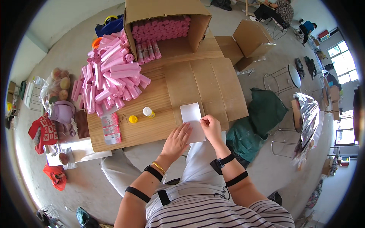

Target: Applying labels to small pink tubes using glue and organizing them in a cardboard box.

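A white rectangular paper (192, 113) lies partly on the flat brown cardboard sheet (207, 81), its lower end reaching past the table's near edge. My left hand (177, 139) rests on the paper's left side with fingers stretched out. At the right edge, my right hand (211, 130) pinches the paper between thumb and fingertips. Left of the paper stands a small white and yellow glue bottle (148, 112), with a round yellow cap (133, 119) beside it. Pink and white printed labels (110, 129) lie near the table's left front corner.
A big heap of pink rolls (114, 74) covers the table's far left. Behind it, an open carton (169, 11) holds stacked pink rolls. Another open box (251, 40) stands beyond the table. Green sacking (262, 114) and a stool (294, 76) are at right; bags (43, 131) hang at left.
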A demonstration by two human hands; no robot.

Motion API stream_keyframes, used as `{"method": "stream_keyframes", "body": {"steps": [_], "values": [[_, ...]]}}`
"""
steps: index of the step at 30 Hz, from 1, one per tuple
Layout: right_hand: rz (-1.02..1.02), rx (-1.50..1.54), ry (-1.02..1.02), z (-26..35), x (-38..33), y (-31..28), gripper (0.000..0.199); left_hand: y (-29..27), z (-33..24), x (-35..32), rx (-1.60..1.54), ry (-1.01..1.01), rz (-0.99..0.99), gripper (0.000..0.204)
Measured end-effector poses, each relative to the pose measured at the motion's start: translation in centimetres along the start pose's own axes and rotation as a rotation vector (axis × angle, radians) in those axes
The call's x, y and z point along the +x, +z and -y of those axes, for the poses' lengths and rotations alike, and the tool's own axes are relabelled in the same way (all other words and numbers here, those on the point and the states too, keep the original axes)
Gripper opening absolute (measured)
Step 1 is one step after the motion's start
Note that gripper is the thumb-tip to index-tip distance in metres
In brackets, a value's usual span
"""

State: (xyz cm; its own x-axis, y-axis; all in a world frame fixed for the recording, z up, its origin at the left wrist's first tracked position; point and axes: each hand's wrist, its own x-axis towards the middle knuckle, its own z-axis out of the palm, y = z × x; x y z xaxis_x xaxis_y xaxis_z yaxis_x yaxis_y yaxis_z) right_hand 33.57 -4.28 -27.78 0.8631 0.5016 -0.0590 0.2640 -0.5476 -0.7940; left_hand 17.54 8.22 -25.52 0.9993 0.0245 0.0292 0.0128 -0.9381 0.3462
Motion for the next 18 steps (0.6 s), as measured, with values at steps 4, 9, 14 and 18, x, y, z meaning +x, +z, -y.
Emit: {"method": "stream_keyframes", "body": {"steps": [4,9,14,18], "values": [[-0.004,0.007,0.006,-0.05,-0.05,0.05,0.012,0.42,0.05,0.04,0.001,0.000,-0.010,0.069],[0.003,0.000,0.009,-0.16,-0.08,0.05,0.011,0.68,0.08,-0.04,-0.014,-0.002,-0.016,0.068],[-0.008,0.036,0.036,0.16,-0.30,0.22,0.012,0.69,0.24,-0.21,-0.014,0.007,-0.013,0.068],[-0.051,0.022,-0.029,-0.11,-0.37,0.38,0.016,0.82,0.18,-0.25,-0.036,0.013,-0.023,0.067]]}}
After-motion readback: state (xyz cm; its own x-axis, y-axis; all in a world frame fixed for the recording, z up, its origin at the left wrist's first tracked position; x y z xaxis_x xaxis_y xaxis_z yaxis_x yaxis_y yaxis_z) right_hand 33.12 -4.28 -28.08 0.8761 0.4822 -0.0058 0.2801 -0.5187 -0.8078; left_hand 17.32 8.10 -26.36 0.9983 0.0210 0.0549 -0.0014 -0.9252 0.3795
